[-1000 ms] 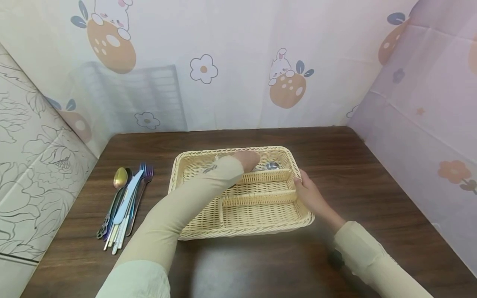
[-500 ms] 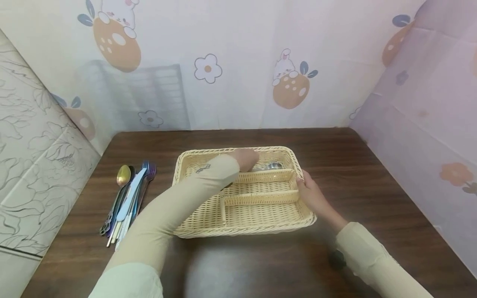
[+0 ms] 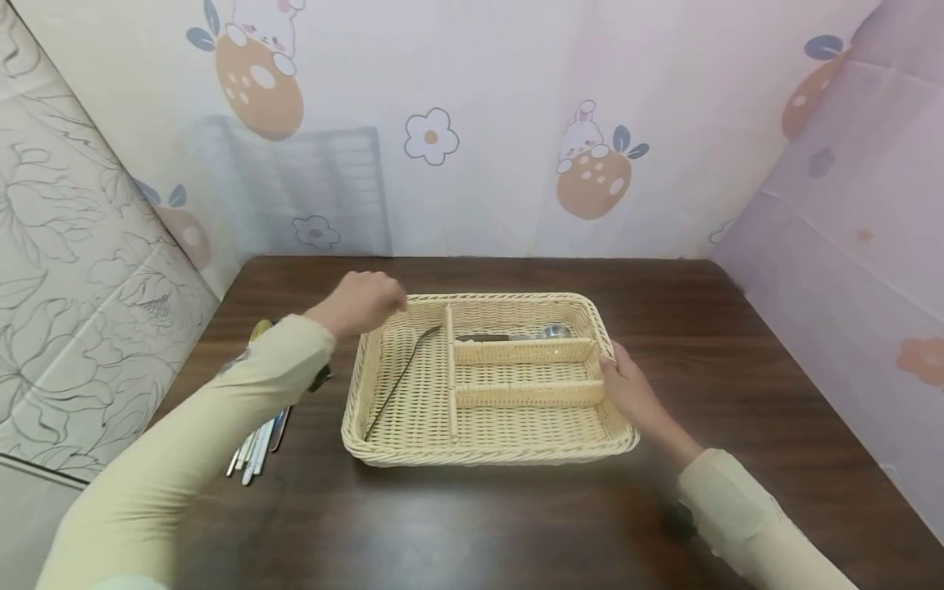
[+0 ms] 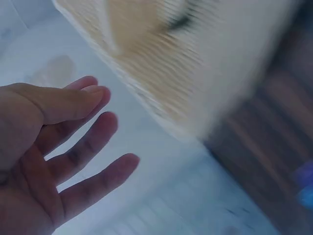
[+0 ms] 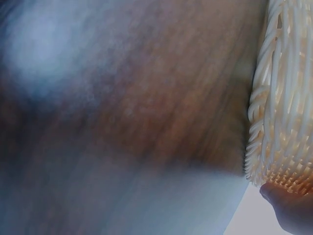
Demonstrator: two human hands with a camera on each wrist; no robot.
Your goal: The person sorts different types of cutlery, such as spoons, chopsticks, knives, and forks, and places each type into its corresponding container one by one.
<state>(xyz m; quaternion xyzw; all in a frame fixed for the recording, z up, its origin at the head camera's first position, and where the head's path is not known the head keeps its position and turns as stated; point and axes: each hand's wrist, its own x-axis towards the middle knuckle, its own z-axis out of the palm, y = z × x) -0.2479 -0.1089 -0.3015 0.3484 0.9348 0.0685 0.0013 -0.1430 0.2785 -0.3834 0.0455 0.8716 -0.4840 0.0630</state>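
A cream wicker cutlery basket (image 3: 527,455) with divided compartments sits mid-table. My right hand (image 3: 634,393) grips its right end, thumb over the rim; in the right wrist view only part of that hand (image 5: 291,208) shows against the weave. Over the basket's far left corner hovers my left hand (image 3: 361,303), holding nothing. The left wrist view shows its fingers (image 4: 93,152) loosely spread, with the thumb near the index finger. A thin dark piece of cutlery (image 3: 401,377) lies slantwise in the left compartment. In the back compartment lies a round-bowled silver spoon (image 3: 555,331) beside a dark handle (image 3: 483,338).
Left of the basket, a pile of cutlery (image 3: 254,451) lies on the dark wooden table (image 3: 472,524), partly hidden by my left sleeve (image 3: 214,426). A patterned curtain (image 3: 501,188) hangs behind the table, and patterned sheets stand along both sides.
My left hand has come out of the back compartment and moved left, uncovering the cutlery in the basket. My right hand keeps its grip. The whole view has shifted slightly.
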